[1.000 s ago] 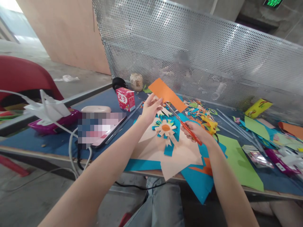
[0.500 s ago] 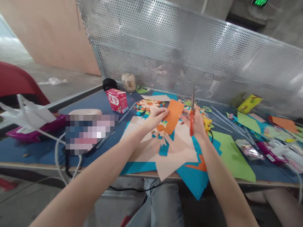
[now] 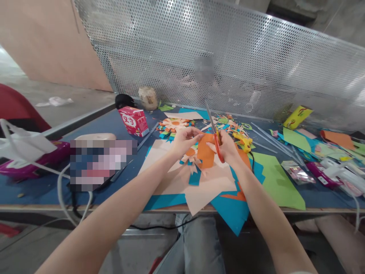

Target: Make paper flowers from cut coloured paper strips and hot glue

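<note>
My left hand (image 3: 186, 141) pinches the upper left edge of a piece of orange paper (image 3: 205, 154), held up over the table. In my right hand (image 3: 228, 146) is a pair of scissors (image 3: 218, 146) with orange handles, its blades pointing up and away from me. The fingers of that hand are also close against the paper's right edge; whether they grip it I cannot tell. Below lies a paper flower (image 3: 191, 153) with an orange centre and pale petals, on pale pink sheets (image 3: 168, 182). A second paper flower (image 3: 174, 123) lies farther back.
Blue sheets (image 3: 232, 217) overhang the front edge; a green sheet (image 3: 285, 186) lies to the right. A yellow glue gun (image 3: 243, 141) with a black cable stands near paper scraps (image 3: 225, 122). A pink box (image 3: 134, 121) sits left, and a perforated metal panel (image 3: 171, 49) closes the back.
The scissors have swung from upright to leaning left, their handles now beside the orange paper. The paper has dropped slightly and hangs straighter. The view has shifted a little to the right.
</note>
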### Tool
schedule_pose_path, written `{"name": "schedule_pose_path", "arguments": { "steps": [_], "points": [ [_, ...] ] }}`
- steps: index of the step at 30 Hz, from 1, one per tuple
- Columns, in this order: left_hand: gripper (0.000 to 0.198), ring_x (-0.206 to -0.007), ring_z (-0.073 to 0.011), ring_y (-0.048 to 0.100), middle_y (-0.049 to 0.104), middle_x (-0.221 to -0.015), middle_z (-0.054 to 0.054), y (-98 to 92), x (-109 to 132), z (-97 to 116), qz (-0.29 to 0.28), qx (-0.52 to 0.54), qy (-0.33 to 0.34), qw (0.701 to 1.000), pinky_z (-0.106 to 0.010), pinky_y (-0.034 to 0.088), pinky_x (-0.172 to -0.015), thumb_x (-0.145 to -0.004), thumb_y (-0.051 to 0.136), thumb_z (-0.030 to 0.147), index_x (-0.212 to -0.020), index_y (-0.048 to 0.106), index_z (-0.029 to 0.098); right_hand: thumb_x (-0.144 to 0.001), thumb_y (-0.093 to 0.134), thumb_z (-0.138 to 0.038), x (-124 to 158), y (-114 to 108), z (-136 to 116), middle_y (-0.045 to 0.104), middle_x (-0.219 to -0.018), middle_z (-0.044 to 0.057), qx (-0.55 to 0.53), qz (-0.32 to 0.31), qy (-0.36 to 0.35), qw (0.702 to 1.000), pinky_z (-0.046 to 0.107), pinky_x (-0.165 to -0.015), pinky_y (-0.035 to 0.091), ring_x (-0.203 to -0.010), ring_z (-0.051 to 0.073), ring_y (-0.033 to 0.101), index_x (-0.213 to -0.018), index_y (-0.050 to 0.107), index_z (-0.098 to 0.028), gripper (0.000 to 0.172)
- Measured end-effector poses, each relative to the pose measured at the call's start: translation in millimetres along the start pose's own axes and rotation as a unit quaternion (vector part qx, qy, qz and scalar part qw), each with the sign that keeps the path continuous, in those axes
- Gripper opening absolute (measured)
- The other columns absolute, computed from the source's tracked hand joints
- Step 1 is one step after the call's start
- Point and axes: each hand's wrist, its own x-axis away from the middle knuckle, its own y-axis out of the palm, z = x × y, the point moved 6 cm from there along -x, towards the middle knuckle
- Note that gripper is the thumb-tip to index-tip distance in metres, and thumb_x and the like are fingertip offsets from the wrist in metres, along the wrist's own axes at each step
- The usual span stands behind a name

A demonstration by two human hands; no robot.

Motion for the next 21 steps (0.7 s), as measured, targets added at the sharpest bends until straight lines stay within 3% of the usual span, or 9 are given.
{"name": "schedule_pose_path", "arguments": {
  "steps": [6, 16, 21],
  "points": [
    [0.025, -0.049, -0.0084, 0.05, 0.065, -0.06, -0.002, -4.0, -0.9, 0.1, 0.016, -0.037, -0.005, 0.999, -0.02, 0.038, -0.045, -0.061, 0.073, 0.039, -0.071, 0.07, 0.016, -0.053, 0.068, -0.035, 0.0, -8.1, -6.7, 0.042, -0.067, -0.005, 0.02, 0.037, -0.003, 0.999, 0.026, -0.056, 0.033, -0.057, 0.01, 0.037, -0.07, 0.035, -0.023, 0.039],
    [0.023, -0.059, -0.0135, 0.061, 0.068, -0.064, -0.004, -15.0, -3.2, -1.0, 0.068, 0.004, -0.018, 0.998, -0.021, 0.045, -0.049, -0.062, 0.074, 0.035, -0.073, 0.07, 0.015, -0.057, 0.067, -0.042, -2.9, -14.7, -3.4, 0.04, -0.06, -0.006, 0.057, 0.072, -0.022, 0.996, 0.026, -0.054, 0.031, -0.056, 0.01, 0.035, -0.066, 0.034, -0.023, 0.038],
    [0.026, -0.065, -0.0163, 0.064, 0.071, -0.072, -0.006, -15.8, -5.3, -4.9, 0.051, -0.018, 0.002, 0.999, -0.024, 0.049, -0.056, -0.059, 0.076, 0.033, -0.077, 0.071, 0.015, -0.058, 0.067, -0.042, -7.7, -21.7, 5.6, 0.039, -0.061, -0.006, 0.04, 0.102, -0.006, 0.994, 0.026, -0.055, 0.032, -0.056, 0.01, 0.035, -0.066, 0.033, -0.023, 0.04]
  ]
}}
